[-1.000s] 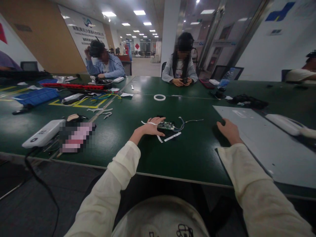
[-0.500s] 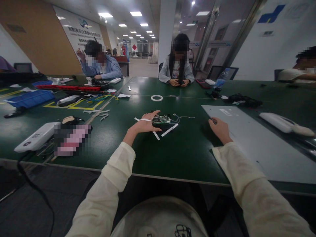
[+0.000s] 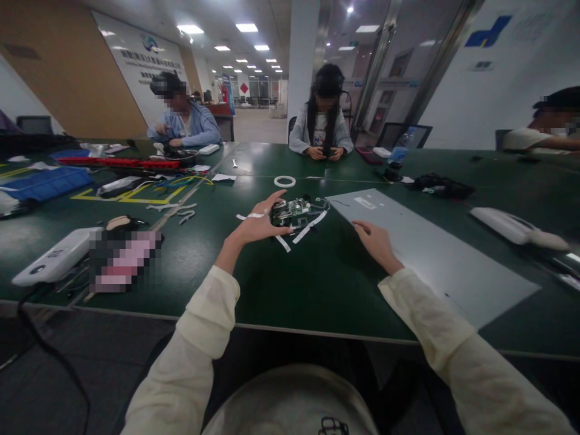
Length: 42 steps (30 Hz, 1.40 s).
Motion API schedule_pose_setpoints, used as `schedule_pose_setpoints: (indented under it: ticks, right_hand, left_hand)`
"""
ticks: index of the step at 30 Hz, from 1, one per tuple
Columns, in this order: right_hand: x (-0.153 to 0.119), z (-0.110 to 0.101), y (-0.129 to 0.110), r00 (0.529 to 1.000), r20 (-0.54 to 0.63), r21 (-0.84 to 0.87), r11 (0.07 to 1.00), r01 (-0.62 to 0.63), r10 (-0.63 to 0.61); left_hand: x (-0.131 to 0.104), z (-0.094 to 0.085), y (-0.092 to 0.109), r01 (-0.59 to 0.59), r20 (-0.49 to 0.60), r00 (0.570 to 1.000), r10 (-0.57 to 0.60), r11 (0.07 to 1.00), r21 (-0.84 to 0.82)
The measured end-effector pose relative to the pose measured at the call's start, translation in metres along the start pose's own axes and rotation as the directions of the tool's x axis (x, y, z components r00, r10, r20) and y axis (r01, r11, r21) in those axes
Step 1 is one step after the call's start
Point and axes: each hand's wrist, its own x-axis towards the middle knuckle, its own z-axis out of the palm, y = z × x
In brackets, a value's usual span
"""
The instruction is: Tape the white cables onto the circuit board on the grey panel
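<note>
Near the middle of the green table (image 3: 290,290) lies a black device with an exposed circuit board (image 3: 292,210) and a short cable. My left hand (image 3: 259,222) grips its left side between thumb and fingers, and a white strip (image 3: 250,216) lies against the back of that hand. Two more white strips, one of them (image 3: 310,226), stick out from the device's near side. Over the left edge of a grey sheet (image 3: 430,260) is my right hand (image 3: 375,240), its fingers curled together; whether it holds anything small cannot be made out.
A white tape ring (image 3: 284,181) lies beyond the device. To the left are a pink phone-like object (image 3: 129,260), a white power unit (image 3: 57,257) and a blue tray (image 3: 54,183). A white tool (image 3: 516,228) is at right. Other people sit across the table.
The grey sheet has turned and its far left corner now reaches close to the device. My right hand has moved left. My left hand remains around the device.
</note>
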Motion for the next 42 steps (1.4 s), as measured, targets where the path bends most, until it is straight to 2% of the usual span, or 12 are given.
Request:
schedule_pose_setpoints:
  ticks: [7,11,14,21,32,36,42]
  right_hand:
    - [-0.023,-0.004,-0.043,0.979,0.185,0.251,0.967,0.043,-0.091]
    - [-0.042,-0.005,-0.070,0.915,0.323,0.409,0.908,0.096,-0.242]
    - [-0.056,-0.002,-0.084,0.851,0.370,0.493,0.856,0.159,-0.372]
    - [-0.075,0.002,-0.099,0.699,0.389,0.626,0.729,0.277,-0.600]
    - [-0.080,0.006,-0.110,0.549,0.356,0.707,0.602,0.372,-0.756]
    - [-0.082,0.010,-0.114,0.524,0.339,0.730,0.570,0.377,-0.781]
    - [-0.085,0.008,-0.119,0.539,0.332,0.706,0.583,0.402,-0.774]
  left_hand:
    - [0.003,-0.001,0.004,-0.073,-0.102,0.993,0.064,0.994,-0.086]
    - [0.003,0.001,0.004,-0.059,-0.096,0.994,0.054,0.997,-0.050]
    - [0.003,0.004,0.002,-0.041,-0.059,0.997,0.039,0.999,-0.018]
    - [0.003,0.018,-0.005,-0.062,0.038,0.998,0.058,0.994,0.086]
    - [0.003,0.043,0.003,-0.065,0.157,0.987,0.040,0.985,0.158]
    - [0.007,0.050,-0.004,-0.066,0.171,0.985,0.034,0.980,0.186]
    - [0.008,0.065,-0.018,-0.041,0.216,0.976,-0.011,0.971,0.236]
